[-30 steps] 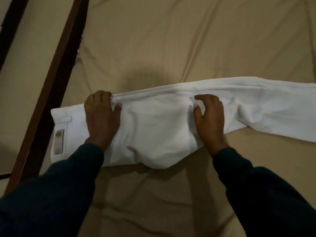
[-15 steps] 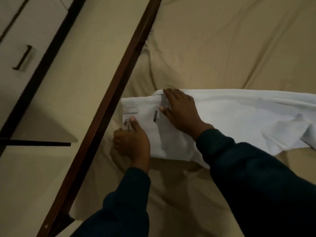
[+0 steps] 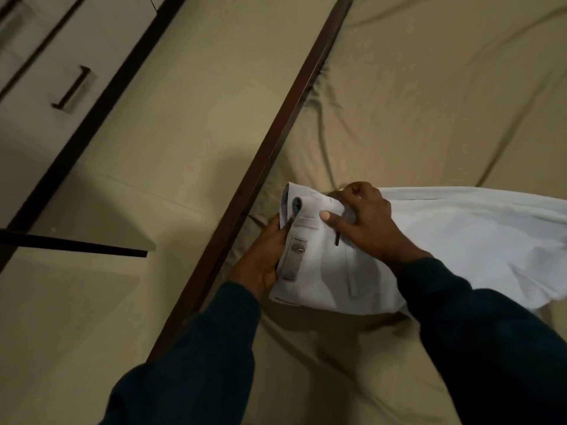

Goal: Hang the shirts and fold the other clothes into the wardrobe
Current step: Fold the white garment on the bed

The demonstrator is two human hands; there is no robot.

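Change: both hands have left the flat press on the trousers (image 3: pixel 445 240) and gathered at the waistband end, which is now lifted off the bed; the view has swung left too, bringing the floor and a cabinet into sight.
Sleeves: dark, long, coming in from the bottom edge.
Left hand (image 3: pixel 260 259): curled round the waistband edge from the bed-rail side, fingers tucked underneath, clamped on the cloth.
Right hand (image 3: pixel 365 225): pinching the top of the waistband, thumb on the outer face, fingers bent behind the fold.
Trousers: white, waist end raised between the hands, legs trailing to the right along the bed (image 3: pixel 429 102), still touching the sheet.
Handling: I judge the cloth light, soft and limp, so it will sag wherever unsupported; not slippery or fragile. The stiffer waistband is the surest hold, one hand at each side, with the legs then folded up to it.
Rail (image 3: pixel 276 142): dark wood, running diagonally just left of the hands.
Floor: beige, beyond the rail.
Cabinet (image 3: pixel 55 72): pale fronts with a dark bar handle, far upper left.
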